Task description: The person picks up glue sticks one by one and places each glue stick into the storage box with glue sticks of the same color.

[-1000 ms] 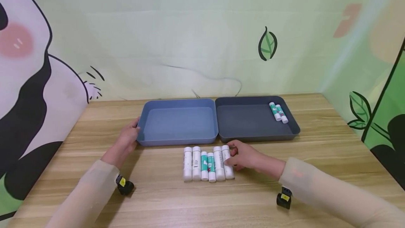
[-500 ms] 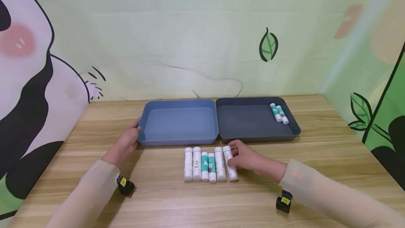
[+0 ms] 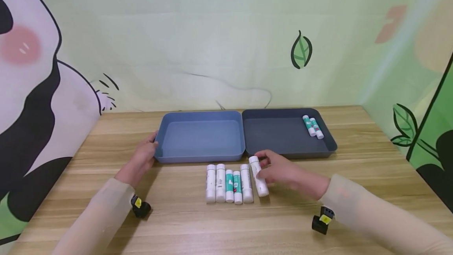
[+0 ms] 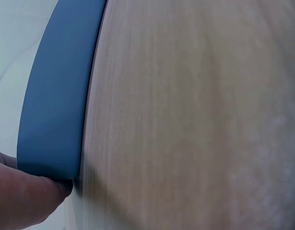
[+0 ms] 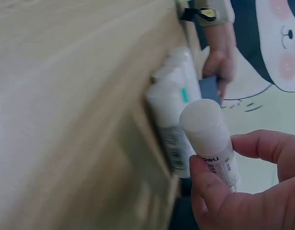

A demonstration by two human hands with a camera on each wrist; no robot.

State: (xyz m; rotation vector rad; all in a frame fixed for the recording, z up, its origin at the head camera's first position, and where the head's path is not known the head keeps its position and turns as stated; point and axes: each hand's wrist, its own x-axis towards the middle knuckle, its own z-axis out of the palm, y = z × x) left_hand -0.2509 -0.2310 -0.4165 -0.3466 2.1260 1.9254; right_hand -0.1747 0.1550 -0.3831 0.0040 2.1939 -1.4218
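My right hand (image 3: 277, 168) pinches a large white glue stick (image 3: 259, 178) between thumb and fingers, its "deli" label showing in the right wrist view. It is tilted, beside the right end of a row on the table. That row has large white glue sticks (image 3: 211, 184) and two smaller green-and-white glue sticks (image 3: 237, 190) between them. My left hand (image 3: 143, 153) holds the left side of the blue tray (image 3: 199, 158), with the thumb (image 4: 39, 196) at the tray's corner in the left wrist view.
Right of the blue tray, edge to edge with it, stands a dark grey tray (image 3: 272, 133). Two small green-and-white glue sticks (image 3: 312, 126) lie in its right part. A printed cloth wall (image 3: 212, 50) rises behind the wooden table (image 3: 198, 231).
My right hand has drawn the rightmost white glue stick away from the row, to the right, and raised it a little. The left hand stays at the blue tray.
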